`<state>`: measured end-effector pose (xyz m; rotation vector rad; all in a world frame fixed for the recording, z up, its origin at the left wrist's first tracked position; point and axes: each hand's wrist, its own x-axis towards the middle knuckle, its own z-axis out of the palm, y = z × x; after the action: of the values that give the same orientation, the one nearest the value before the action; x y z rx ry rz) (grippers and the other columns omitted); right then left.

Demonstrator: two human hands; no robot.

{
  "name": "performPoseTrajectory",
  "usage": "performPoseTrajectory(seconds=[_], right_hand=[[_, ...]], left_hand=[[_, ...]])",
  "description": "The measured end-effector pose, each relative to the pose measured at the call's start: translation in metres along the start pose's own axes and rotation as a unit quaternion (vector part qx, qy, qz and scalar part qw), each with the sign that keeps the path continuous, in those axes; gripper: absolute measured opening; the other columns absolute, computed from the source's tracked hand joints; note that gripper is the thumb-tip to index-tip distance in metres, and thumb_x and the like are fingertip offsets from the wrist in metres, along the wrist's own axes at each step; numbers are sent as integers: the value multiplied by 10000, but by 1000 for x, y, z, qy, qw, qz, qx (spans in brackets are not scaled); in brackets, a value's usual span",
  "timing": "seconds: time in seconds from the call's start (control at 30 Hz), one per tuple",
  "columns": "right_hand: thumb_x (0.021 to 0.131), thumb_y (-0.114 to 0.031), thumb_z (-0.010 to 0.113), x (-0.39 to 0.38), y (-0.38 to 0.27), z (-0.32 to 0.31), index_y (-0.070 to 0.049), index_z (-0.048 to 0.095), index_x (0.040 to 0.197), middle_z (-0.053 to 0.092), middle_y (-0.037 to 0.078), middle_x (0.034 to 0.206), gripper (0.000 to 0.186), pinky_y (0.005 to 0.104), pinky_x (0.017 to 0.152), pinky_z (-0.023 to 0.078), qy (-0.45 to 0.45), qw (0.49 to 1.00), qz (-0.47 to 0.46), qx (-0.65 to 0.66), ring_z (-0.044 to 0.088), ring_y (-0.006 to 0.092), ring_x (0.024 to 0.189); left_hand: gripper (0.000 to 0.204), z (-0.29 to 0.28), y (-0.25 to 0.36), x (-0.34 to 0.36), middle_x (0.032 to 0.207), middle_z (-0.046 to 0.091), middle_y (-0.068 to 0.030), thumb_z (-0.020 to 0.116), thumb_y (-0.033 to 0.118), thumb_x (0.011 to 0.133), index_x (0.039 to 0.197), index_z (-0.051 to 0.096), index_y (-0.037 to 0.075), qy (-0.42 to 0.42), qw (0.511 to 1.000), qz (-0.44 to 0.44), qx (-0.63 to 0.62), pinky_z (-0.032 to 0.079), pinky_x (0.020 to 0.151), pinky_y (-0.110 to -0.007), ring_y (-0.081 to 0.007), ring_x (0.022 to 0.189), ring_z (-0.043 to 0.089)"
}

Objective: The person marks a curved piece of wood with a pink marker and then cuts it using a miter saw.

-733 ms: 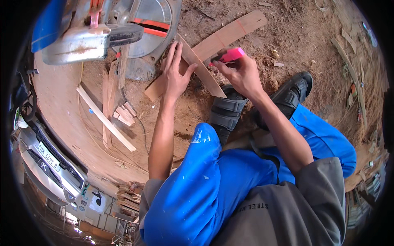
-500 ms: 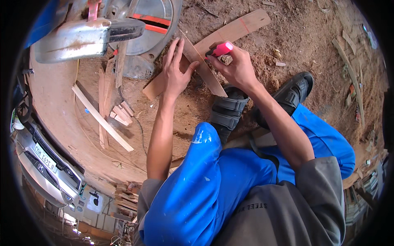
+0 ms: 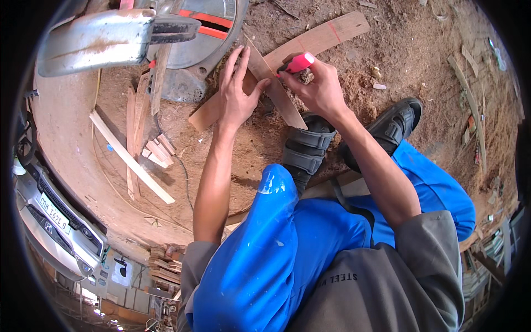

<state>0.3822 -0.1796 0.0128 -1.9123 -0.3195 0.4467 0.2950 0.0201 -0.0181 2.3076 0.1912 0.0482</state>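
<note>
- The left hand (image 3: 237, 94) presses flat, fingers spread, on a short wooden strip (image 3: 274, 88) laid across a long curved board (image 3: 310, 44) on the sawdust floor (image 3: 387, 66), just beside the saw base (image 3: 207, 33)
- The right hand (image 3: 321, 88) grips a pink marker (image 3: 297, 63), tip seemingly at the strip's edge
- Pin the strip firmly; trace along its edge

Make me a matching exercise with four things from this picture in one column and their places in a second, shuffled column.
Things:
1. pink marker
2. left hand
3. circular saw
4. black shoe

Places:
A. at the top left, on the ground
B. pressed flat on the narrow wood template
C. gripped in the right hand
D. on the sawdust, right of the right forearm

Pairs: 1-C, 2-B, 3-A, 4-D
</note>
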Motion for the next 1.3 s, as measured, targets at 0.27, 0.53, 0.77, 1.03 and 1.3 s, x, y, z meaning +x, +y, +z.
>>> performPoseTrajectory(seconds=[0.27, 0.53, 0.77, 1.03, 1.3], right_hand=[[860, -171, 812, 0, -1, 2, -44, 710, 1012, 744, 181, 876, 223, 416, 716, 584, 0, 1000, 13, -13, 745, 360, 802], [882, -168, 825, 8, -10, 1, -29, 725, 1062, 768, 113, 870, 248, 353, 712, 578, -38, 997, 34, -55, 753, 217, 769], [890, -182, 819, 32, -12, 18, -27, 725, 1055, 771, 141, 859, 245, 367, 702, 584, -3, 999, 28, -21, 760, 219, 754], [871, -138, 764, 22, -7, 14, -31, 710, 1004, 744, 212, 876, 179, 433, 738, 583, -5, 999, 37, 4, 746, 389, 825], [864, -153, 778, 35, -5, 21, -27, 714, 1019, 754, 201, 878, 210, 420, 737, 593, 7, 1000, 11, -6, 756, 366, 811]], left_hand=[[827, 5, -4, 2, 1559, 474, -184, 842, 289, 882, 1588, 455, 103, 14, 1000, 20, 15, 425, 1148, -504, -408, 1406, 489], [811, 5, -1, 1, 1562, 479, -176, 855, 204, 861, 1578, 485, 123, 14, 1000, 2, -9, 421, 1167, -473, -376, 1434, 479], [817, 6, -2, 2, 1549, 481, -190, 871, 249, 840, 1551, 505, 79, 16, 1000, -1, -13, 433, 1149, -501, -412, 1406, 487], [795, 5, -1, 4, 1539, 507, -192, 885, 196, 819, 1520, 538, 53, 24, 1000, 2, -3, 453, 1149, -466, -389, 1405, 513], [788, 4, -1, 4, 1549, 501, -194, 883, 239, 832, 1513, 541, 37, 21, 1000, 5, -6, 444, 1160, -461, -389, 1415, 506]])
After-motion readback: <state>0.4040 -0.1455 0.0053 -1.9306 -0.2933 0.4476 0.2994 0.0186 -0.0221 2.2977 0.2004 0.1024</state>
